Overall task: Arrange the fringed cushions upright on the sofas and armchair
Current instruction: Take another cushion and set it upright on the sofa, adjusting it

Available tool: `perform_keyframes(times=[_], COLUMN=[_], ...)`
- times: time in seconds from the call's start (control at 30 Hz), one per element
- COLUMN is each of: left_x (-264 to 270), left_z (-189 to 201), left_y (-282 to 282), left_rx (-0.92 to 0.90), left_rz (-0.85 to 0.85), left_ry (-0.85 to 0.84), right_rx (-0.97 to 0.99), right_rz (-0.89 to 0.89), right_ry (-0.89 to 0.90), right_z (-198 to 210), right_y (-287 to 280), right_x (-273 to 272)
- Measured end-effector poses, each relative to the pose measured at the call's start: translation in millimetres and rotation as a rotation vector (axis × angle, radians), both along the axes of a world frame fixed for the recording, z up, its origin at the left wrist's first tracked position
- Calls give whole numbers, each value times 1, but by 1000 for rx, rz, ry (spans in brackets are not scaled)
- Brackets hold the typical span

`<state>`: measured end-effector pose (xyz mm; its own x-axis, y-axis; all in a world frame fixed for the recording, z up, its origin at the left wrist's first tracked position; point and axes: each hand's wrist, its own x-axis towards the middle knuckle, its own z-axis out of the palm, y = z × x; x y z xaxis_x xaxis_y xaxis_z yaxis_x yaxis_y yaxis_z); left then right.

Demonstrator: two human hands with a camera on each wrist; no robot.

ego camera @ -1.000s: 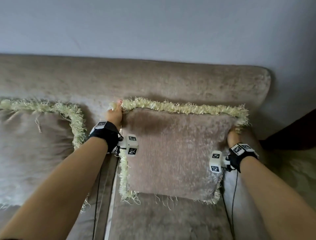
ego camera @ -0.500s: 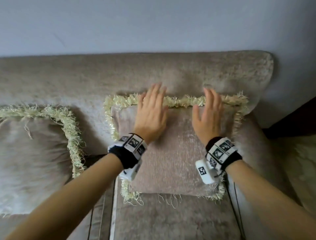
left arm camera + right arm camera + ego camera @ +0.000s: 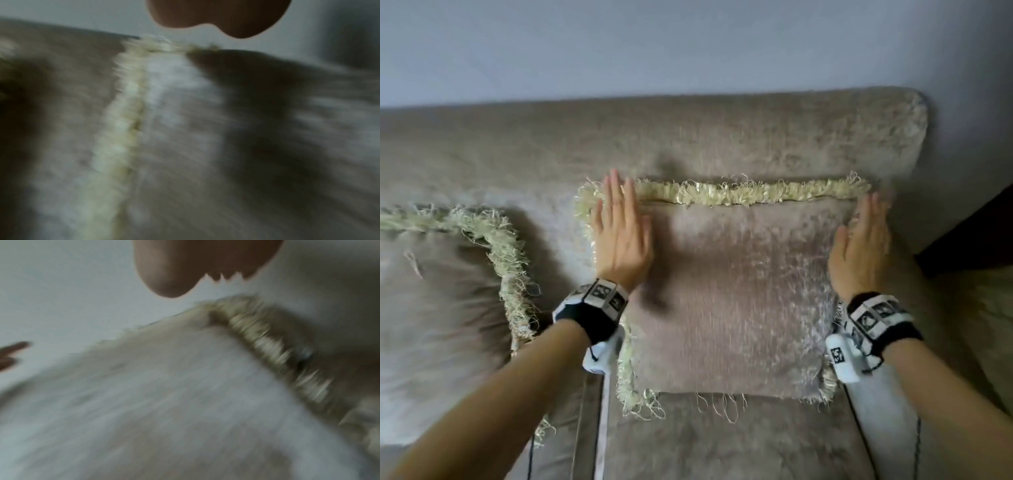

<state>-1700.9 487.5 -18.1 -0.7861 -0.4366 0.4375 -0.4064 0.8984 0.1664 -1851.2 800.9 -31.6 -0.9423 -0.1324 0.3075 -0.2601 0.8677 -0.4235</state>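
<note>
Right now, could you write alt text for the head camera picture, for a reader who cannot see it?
Two open hands, the left hand and the right hand, lie flat on the upper corners of a fringed cushion that stands upright against the back of a beige sofa. A second fringed cushion leans at the left.

A home living room is suggested: a plush taupe sofa (image 3: 756, 144) is set against a plain pale wall (image 3: 688, 44), with matching fringed cushions (image 3: 739, 291) propped upright against its backrest.
</note>
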Motion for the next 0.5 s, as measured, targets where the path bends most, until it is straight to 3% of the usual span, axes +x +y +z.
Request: perform_keyframes(times=[0.1, 0.17, 0.23, 0.3, 0.37, 0.4, 0.43, 0.5], left_x=[11, 15, 21, 36, 54, 63, 68, 80], left_z=[-44, -83, -109, -125, -127, -126, -130, -134], left_y=[101, 103, 53, -4, -33, -28, -11, 48], left_rx=[-92, -128, -164, -160, 99, 263, 394, 585], left_rz=[-330, -361, -261, -95, 176, 307, 369, 294], left_ry=[-69, -126, -147, -135, -62, 21, 107, 236], right_rx=[186, 342, 366, 223, -33, -121, -190, -343], right_rz=[304, 467, 347, 27, -212, -218, -169, -76], right_ry=[114, 211, 217, 98, -20, -7, 25, -14], right_z=[-36, -75, -103, -119, -123, -122, -120, -116], right_y=[-63, -72, -34, 17, 57, 61, 53, 18], right_x=[86, 89, 44, 1, -10, 1, 21, 77])
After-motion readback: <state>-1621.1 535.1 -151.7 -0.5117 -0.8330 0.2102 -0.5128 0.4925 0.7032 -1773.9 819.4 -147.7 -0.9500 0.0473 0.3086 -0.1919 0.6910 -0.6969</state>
